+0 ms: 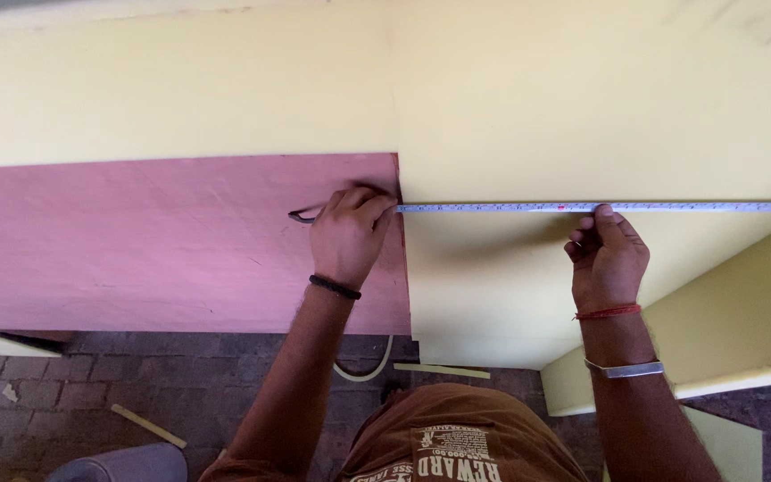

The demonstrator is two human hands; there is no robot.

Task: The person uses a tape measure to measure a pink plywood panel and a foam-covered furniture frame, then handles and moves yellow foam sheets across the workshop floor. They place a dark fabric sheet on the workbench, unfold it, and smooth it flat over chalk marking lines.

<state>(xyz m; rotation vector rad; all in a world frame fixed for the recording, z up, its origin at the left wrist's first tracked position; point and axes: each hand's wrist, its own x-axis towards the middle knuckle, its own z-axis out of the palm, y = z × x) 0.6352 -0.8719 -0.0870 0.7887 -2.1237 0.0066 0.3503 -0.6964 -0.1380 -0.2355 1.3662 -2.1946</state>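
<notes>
A: Head view looks straight down. What is under the hands?

B: A large pale yellow foam slab (582, 107) lies on the right and far side, and a pink board (136, 241) lies on the left. They meet at a straight edge near the middle.

A: Where is the tape measure?

B: The tape measure (510, 207) runs flat across the yellow foam, from the pink board's edge to the right border of the picture.

A: And the left hand?

B: The left hand (350, 234) is closed over the tape's left end, at the corner where pink and yellow meet. It also holds a dark thin tool (301, 215), which sticks out to the left on the pink board. I cannot tell what kind of tool.

A: The right hand?

B: The right hand (607, 254) pinches the tape with its fingertips (601, 214), farther right.

A: Anything else?

B: A brick floor (91, 375) is near the person, with a thin yellow offcut strip (147, 425) on it.
</notes>
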